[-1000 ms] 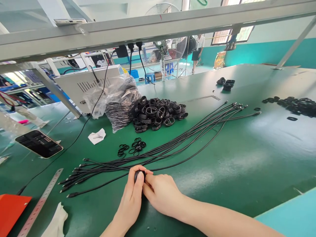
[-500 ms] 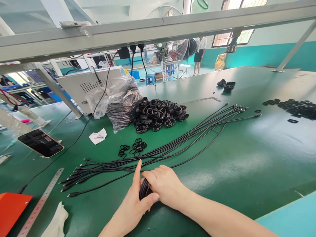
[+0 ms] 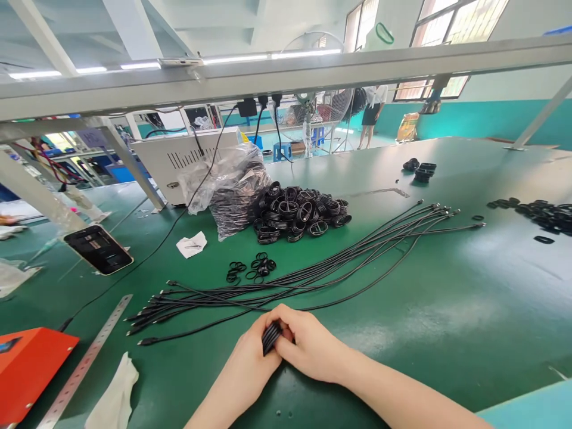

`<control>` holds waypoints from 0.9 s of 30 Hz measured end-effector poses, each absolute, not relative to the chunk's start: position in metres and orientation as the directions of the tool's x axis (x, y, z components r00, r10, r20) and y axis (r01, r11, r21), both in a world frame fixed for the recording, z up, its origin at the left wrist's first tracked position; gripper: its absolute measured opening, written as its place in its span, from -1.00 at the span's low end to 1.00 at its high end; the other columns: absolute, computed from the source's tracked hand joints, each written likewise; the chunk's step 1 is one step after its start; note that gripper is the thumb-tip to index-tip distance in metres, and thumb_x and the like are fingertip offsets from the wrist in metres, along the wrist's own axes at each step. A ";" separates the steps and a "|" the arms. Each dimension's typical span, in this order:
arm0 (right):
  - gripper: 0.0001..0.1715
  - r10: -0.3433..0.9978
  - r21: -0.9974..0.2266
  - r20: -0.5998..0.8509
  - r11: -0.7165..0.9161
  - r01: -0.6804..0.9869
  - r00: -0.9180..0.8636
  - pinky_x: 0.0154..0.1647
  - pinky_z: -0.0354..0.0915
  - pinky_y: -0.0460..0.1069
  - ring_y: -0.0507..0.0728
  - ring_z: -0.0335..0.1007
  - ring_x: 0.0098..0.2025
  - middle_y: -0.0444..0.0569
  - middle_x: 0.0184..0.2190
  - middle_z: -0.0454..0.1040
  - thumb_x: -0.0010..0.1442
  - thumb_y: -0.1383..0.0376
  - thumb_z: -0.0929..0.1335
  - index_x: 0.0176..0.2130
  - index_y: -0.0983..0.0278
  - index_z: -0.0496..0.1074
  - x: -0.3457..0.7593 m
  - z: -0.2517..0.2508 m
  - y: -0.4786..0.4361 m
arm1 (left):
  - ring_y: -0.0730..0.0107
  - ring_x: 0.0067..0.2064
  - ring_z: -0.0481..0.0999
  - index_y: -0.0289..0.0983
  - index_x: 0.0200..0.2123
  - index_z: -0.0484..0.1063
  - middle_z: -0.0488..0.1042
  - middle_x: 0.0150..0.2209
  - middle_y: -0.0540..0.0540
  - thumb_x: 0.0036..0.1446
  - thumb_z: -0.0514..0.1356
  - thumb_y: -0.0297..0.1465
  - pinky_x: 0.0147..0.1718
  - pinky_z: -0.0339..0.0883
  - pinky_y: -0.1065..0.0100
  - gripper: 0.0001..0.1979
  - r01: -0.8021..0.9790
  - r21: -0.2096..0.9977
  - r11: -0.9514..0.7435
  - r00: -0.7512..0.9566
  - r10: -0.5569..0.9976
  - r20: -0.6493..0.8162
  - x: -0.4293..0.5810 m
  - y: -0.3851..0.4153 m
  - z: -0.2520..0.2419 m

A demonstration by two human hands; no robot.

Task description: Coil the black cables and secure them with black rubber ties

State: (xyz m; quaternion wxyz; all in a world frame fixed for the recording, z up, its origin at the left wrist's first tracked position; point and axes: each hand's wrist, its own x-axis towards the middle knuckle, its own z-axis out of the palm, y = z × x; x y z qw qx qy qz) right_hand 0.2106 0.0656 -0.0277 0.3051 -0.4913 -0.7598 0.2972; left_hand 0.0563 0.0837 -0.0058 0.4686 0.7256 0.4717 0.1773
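A coiled black cable [image 3: 271, 338] is gripped between my two hands, low over the green table. My left hand [image 3: 250, 357] is closed round its left side, and my right hand [image 3: 306, 342] pinches it from the right with thumb and fingers. Part of the coil is hidden by the fingers. Just beyond lie several straight black cables [image 3: 313, 274] in a loose bundle, connectors at both ends. Behind them are a few small black rings [image 3: 263, 266] and a big heap of coiled cables [image 3: 304, 211].
A clear plastic bag [image 3: 241, 190] of black items stands beside the heap. More black rings [image 3: 547, 215] lie at the right. On the left are a phone [image 3: 99, 249], a steel ruler [image 3: 89, 357], a red box [image 3: 36, 369] and a white cloth [image 3: 115, 393]. A metal beam [image 3: 286, 74] crosses above.
My left index finger, stretched out before, has folded down onto the coiled cable. My right hand has turned and now pinches the coil with its thumb. The view has shifted a little.
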 end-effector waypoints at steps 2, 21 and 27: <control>-0.66 0.913 -0.861 0.125 0.295 0.414 -0.389 -0.46 0.10 -0.11 0.03 0.24 -0.42 -0.19 -0.43 0.32 0.14 0.43 0.25 -0.07 0.20 0.27 0.216 -0.022 0.065 | 0.19 -0.19 0.48 -0.22 -0.17 0.40 0.51 -0.21 -0.08 0.00 0.12 -0.48 -0.18 0.29 0.23 -0.73 0.557 0.814 -0.165 0.470 0.870 -0.146 0.055 0.086 -0.009; -0.78 0.939 -0.675 0.120 0.315 0.668 -0.322 -0.37 0.12 -0.05 0.13 0.37 -0.36 -0.09 -0.39 0.46 0.34 0.12 0.20 -0.17 0.21 0.26 0.193 -0.014 0.092 | 0.11 -0.21 0.55 -0.25 -0.23 0.51 0.62 -0.31 -0.10 -0.05 0.16 -0.44 -0.24 0.33 0.30 -0.74 0.378 0.920 -0.101 0.248 0.969 0.004 0.054 0.104 -0.031; -0.97 0.974 -0.596 0.148 0.227 0.770 -0.172 -0.05 0.09 0.08 0.23 0.29 -0.05 0.05 -0.21 0.43 0.23 0.33 0.32 -0.29 0.25 0.37 0.176 -0.001 0.169 | 0.29 -0.54 0.39 -0.30 -0.36 0.53 0.42 -0.62 0.01 0.00 0.19 -0.15 -0.54 0.18 0.36 -0.67 0.310 0.951 -0.017 0.026 1.000 0.009 0.041 0.134 -0.043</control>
